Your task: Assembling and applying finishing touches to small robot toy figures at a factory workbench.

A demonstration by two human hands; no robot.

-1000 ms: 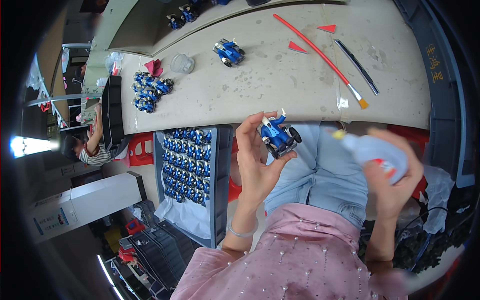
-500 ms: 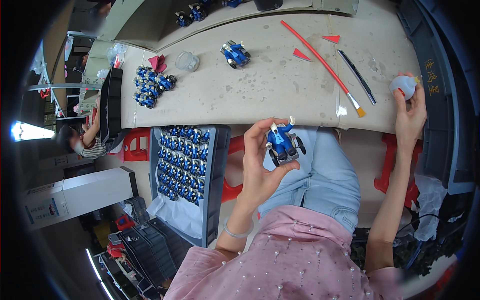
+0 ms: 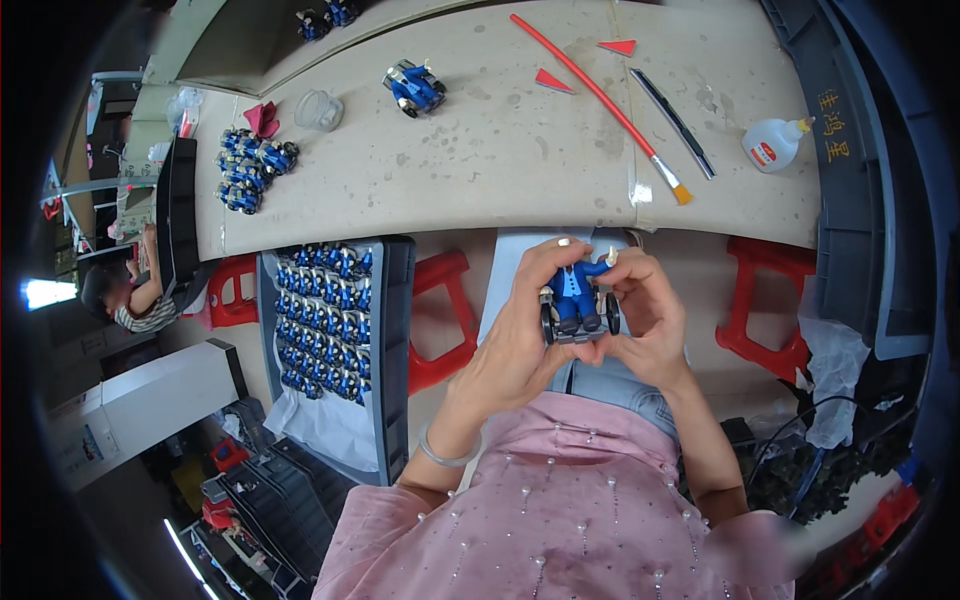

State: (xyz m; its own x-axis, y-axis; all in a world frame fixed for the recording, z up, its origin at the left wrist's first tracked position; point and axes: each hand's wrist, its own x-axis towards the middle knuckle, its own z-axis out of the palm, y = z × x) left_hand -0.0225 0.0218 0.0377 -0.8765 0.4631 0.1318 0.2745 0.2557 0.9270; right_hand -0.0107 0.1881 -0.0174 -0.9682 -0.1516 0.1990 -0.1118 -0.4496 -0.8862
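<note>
A small seated figurine [image 3: 575, 292] in a blue suit, on a dark-wheeled chair, is held upright between my hands above my lap. My left hand [image 3: 512, 335] is closed round its left side, the thumb low near the base. On the other side my right hand [image 3: 650, 320] grips it, fingertips by the raised arm and thumb at the base. The figurine's back and the fingers behind it are hidden. Beyond, on the table, stands a white squeeze bottle [image 3: 773, 147] with a yellow tip, touched by neither hand.
Across the table [image 3: 480, 170] lie a red-handled brush [image 3: 610, 110], a black pen-like tool [image 3: 672, 122], red triangular pieces [image 3: 555, 81], a clear cup [image 3: 319, 111], a red cloth [image 3: 262, 120] and another figurine [image 3: 413, 88]. A grey crate [image 3: 392, 330] of similar figurines sits left.
My right hand has let go of the squeeze bottle, left it standing on the table, and come to the figurine. The figurine is turned more upright in my left hand. The view has shifted right.
</note>
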